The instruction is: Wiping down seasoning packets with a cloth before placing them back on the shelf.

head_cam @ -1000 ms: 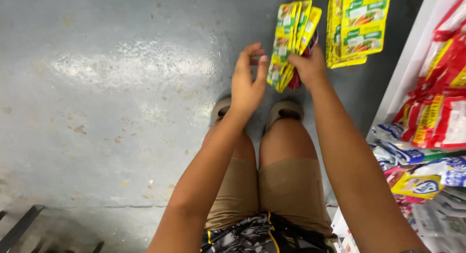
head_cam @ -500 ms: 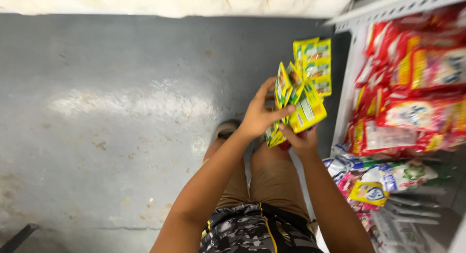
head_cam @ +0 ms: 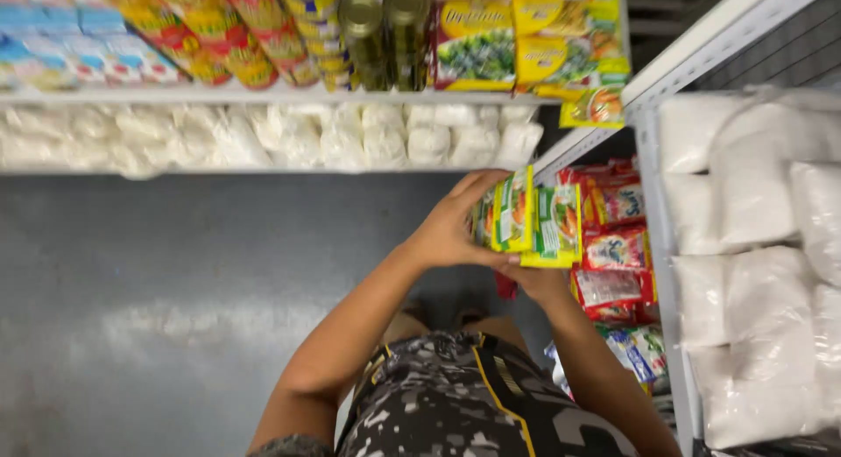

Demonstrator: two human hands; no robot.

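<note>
1. From the head camera I look straight down a shop aisle: grey floor (head_cam: pixel 175 273) on the left, a white shelf unit (head_cam: pixel 653 212) close on the right.

2. Both hands meet in front of the chest around a bundle of small yellow-and-green sachets (head_cam: pixel 530 220). The bundle stands upright, fanned like a hand of cards, just beside the shelf edge and above the red packets (head_cam: pixel 613 247) stacked there.

3. The left hand (head_cam: pixel 455 225) wraps the bundle's outer side, fingers curled over its top and its grip closed on the sachets. Pinched from that side, the packs stay squared and cannot splay.

4. The right hand (head_cam: pixel 539 282) sits beneath the bundle, palm up, carrying it from below. Its fingers are mostly hidden behind the packs, so I read that grip as closed on the sachets too, though I cannot see every fingertip.

5. Support from under plus a clamp from the side suits thin, slippery packs that would otherwise slide apart.

6. On the right shelves lie soft white bags (head_cam: pixel 753 247) in rows, laid flat so they do not roll.

7. Across the aisle a lower shelf holds more white bags (head_cam: pixel 289 137); above them stand jars with gold lids (head_cam: pixel 377 32) and colourful packets (head_cam: pixel 219 36), faces outward.

8. Below the hands I see a camouflage-pattern shirt (head_cam: pixel 455 404).
</note>
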